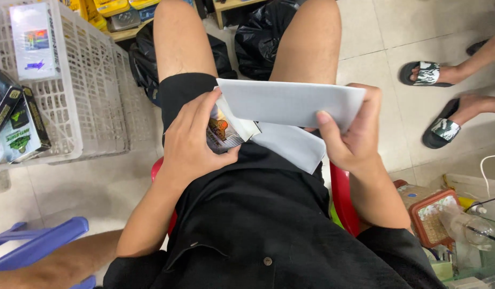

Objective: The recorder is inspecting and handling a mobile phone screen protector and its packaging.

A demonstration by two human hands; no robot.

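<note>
— What do the hands hold, seen from above the lap?

— The right hand (354, 136) grips the near end of a flat white envelope (290, 101), thumb on top and fingers curled behind it, holding it level over the black shorts (247, 176). The left hand (191, 142) is closed around a small printed packet (223, 134) with an orange picture, its upper end tucked in at the envelope's open left end, where a white flap (242, 126) hangs down. A second white sheet (293, 144) lies under the envelope, resting on the shorts.

— And around the seated person?

— They sit on a red stool (341, 195), bare knees pointing up the frame. A white plastic crate (87, 96) stands on the tiled floor (60, 182) to the left, with a white box (33, 43) leaning on its top and dark green boxes (17, 134) at its left side. Black bags (263, 32) lie beyond the knees. At the right edge, another person's feet in black-and-white sandals (440, 131). A blue stool (38, 241) fills the lower left corner
</note>
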